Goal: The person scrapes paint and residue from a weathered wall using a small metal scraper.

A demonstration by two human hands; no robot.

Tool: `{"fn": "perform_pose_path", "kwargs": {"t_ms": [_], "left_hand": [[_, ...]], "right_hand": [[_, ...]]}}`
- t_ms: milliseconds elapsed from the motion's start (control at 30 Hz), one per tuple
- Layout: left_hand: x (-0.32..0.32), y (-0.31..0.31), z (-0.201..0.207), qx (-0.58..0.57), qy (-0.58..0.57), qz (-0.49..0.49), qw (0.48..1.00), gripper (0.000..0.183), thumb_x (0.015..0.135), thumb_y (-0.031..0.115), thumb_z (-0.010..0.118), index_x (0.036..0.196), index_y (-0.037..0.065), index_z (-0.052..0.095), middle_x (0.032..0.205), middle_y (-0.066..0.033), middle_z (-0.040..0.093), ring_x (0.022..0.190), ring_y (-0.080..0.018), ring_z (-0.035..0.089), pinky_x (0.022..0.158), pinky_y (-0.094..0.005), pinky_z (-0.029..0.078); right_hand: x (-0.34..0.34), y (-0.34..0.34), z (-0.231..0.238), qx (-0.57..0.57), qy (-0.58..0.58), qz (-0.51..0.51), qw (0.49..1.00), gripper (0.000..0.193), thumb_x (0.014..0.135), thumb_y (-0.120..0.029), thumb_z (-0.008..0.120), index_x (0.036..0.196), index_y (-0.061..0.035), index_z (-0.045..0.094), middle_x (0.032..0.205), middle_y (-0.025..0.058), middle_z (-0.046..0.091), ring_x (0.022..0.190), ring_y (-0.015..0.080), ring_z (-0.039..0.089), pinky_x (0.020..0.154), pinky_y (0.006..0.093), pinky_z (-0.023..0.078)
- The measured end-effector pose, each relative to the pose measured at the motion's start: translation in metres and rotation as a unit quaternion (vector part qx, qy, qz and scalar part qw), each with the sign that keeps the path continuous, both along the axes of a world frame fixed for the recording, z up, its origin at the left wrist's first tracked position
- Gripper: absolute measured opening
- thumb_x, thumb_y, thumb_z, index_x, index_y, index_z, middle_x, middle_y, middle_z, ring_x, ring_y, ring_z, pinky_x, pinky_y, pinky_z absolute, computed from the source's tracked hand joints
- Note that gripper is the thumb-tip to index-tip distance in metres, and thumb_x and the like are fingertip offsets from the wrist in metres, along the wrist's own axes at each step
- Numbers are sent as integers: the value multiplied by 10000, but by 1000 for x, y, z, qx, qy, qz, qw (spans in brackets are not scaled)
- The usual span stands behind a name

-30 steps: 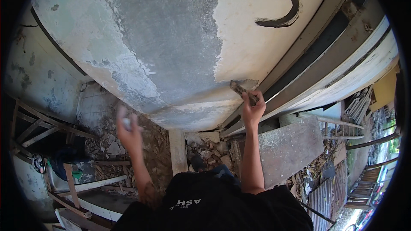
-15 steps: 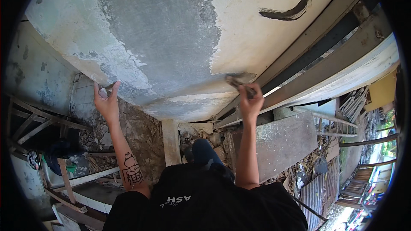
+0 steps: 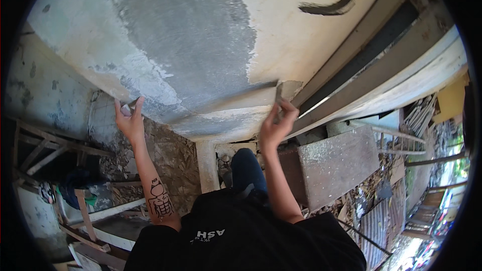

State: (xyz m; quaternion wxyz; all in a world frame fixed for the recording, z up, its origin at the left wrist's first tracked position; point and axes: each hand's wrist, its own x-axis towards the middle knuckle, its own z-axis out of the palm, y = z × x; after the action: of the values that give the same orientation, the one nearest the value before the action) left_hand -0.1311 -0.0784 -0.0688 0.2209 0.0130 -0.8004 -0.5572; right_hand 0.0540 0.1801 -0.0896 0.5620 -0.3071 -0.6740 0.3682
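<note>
Near lower right edge of grey patch point(image 3: 191, 30) on cream wall point(image 3: 288, 30): flat scraper-like tool point(image 3: 279, 91), nearly upright, exact kind unclear. Right hand point(image 3: 276, 128) has thumb and fingers closed on tool's lower end. Left hand point(image 3: 131, 125), well apart, only half curled, holds small pale piece point(image 3: 127, 111) between raised thumb and finger. Below wall, jeans-covered knee point(image 3: 248, 170); rightward, white-speckled panel point(image 3: 339, 163); leftward, wooden frame point(image 3: 86, 216).
</note>
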Motion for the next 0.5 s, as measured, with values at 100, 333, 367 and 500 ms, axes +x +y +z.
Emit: {"fn": "perform_pose_path", "kwargs": {"t_ms": [100, 333, 367, 500], "left_hand": [[14, 16, 20, 59, -41, -29, 997, 819, 670, 242, 797, 1318, -24, 373, 1181, -159, 526, 910, -187, 552, 697, -336, 505], [16, 15, 13, 32, -35, -28, 998, 770, 708, 223, 758, 1342, 39, 360, 1220, -139, 490, 921, -205, 571, 595, -352, 542], [14, 17, 11, 35, -30, -17, 999, 769, 711, 222, 756, 1344, 41, 358, 1207, -134, 503, 902, -202, 578, 601, -356, 540], [10, 12, 6, 38, -12, 3, 999, 768, 716, 219, 751, 1345, 33, 352, 1149, -122, 540, 862, -182, 586, 565, -333, 532]], "right_hand": [[-35, -19, -17, 30, 6, 7, 1000, 427, 884, 37, 434, 1297, 41, 326, 1277, 210, 417, 1205, 306, 422, 950, 381, 388], [-40, -28, -26, -16, -27, 20, 999, 439, 913, 17, 370, 1349, -8, 328, 1385, 192, 333, 1267, 334, 353, 1011, 372, 329], [-38, -19, -27, -19, -23, 9, 1000, 439, 913, 17, 370, 1349, -8, 328, 1385, 192, 333, 1267, 334, 353, 1011, 372, 329], [-20, -7, -17, -55, 30, 0, 998, 395, 934, -17, 361, 1329, 1, 370, 1350, 181, 405, 1253, 288, 390, 1004, 346, 336]]}}
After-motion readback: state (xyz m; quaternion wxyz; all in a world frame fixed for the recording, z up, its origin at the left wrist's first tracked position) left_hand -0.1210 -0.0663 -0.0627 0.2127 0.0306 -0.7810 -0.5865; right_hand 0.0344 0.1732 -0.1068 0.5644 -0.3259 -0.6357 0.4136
